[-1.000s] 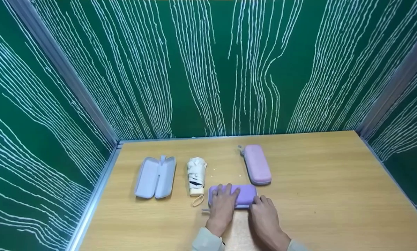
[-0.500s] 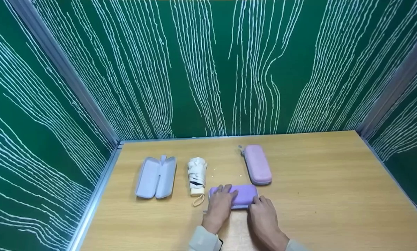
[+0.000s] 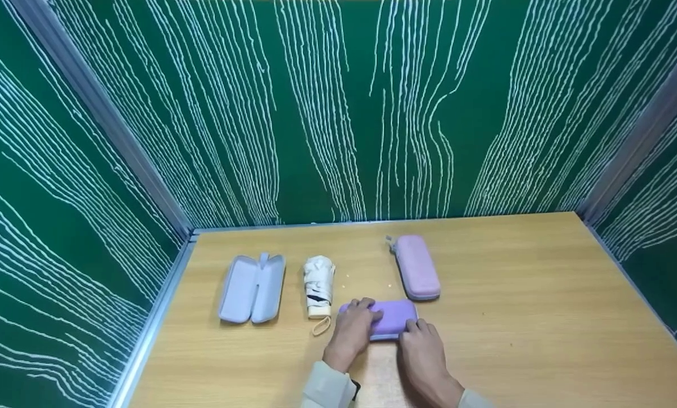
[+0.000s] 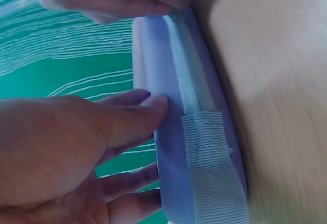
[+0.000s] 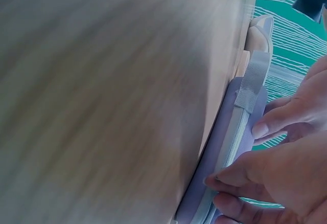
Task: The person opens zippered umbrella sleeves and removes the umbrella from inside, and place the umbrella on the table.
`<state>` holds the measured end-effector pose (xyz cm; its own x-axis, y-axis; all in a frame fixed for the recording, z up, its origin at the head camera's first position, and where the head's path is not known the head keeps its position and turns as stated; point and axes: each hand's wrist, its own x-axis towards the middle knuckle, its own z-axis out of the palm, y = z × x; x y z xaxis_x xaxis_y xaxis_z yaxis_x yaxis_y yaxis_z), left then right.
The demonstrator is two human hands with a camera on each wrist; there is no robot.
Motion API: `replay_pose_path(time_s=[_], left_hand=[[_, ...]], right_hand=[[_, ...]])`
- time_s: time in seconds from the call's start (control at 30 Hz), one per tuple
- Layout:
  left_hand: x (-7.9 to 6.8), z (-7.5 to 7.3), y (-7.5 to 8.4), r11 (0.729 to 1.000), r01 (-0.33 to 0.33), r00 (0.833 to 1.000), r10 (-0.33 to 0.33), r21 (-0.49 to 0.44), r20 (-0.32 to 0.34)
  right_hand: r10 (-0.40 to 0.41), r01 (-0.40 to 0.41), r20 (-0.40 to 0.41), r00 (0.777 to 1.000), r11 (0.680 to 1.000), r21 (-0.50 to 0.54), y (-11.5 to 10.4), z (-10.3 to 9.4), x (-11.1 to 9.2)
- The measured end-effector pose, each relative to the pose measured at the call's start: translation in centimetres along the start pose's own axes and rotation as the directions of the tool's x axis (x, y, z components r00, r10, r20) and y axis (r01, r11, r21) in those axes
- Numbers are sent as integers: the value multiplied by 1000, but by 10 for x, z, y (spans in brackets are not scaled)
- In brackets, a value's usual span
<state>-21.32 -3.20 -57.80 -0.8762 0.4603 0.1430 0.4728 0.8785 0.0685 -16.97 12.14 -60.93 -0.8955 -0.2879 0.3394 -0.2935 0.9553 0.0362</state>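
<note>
A purple zip case [image 3: 396,316] lies flat near the table's front, its long zipped side toward me. My left hand [image 3: 353,328] rests over its left half with extended fingers; in the left wrist view the thumb [image 4: 156,109] presses the upper edge. At the near edge, my right hand [image 3: 423,348] pinches the zipper pull [image 4: 175,13], mostly hidden by the fingertips. The zipper [image 4: 191,75] runs from there to a ribbed grey tab [image 4: 207,142] at the left end. In the right wrist view, thumb and fingers meet at the zipper line.
A white folded umbrella [image 3: 319,283] with a wrist loop [image 3: 322,326] lies just left of the purple case. Farther left, a pale lilac case [image 3: 241,289] lies opened out. A pink zip case [image 3: 417,266] lies behind, to the right. Green walls with white lines enclose the wooden table [image 3: 542,317].
My right hand has slid slightly left along the near edge of the purple case. My left wrist has shifted left and its fingers have bent a little, staying on the case.
</note>
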Motion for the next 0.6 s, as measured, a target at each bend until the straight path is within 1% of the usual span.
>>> replay_pose_path(time_s=[0.1,0.27,0.33,0.47,0.6], left_hand=[[-1,-3,-2,1000,-18,1000,19,-15,19],[-3,-5,-6,995,-11,999,15,-97,36],[-3,-5,-7,993,-7,1000,10,-115,30],[-4,-4,-7,992,-7,1000,8,-122,15],[-4,-3,-7,994,-16,1000,14,-106,-24]], right_hand=[[-1,1,-16,1000,1000,6,-1,0,0],[-25,29,-111,993,999,33,-5,3,-1],[-31,36,-134,991,999,40,-6,4,-2],[-31,36,-128,991,999,37,-7,4,-1],[-27,28,-105,994,1000,12,-10,4,-1]])
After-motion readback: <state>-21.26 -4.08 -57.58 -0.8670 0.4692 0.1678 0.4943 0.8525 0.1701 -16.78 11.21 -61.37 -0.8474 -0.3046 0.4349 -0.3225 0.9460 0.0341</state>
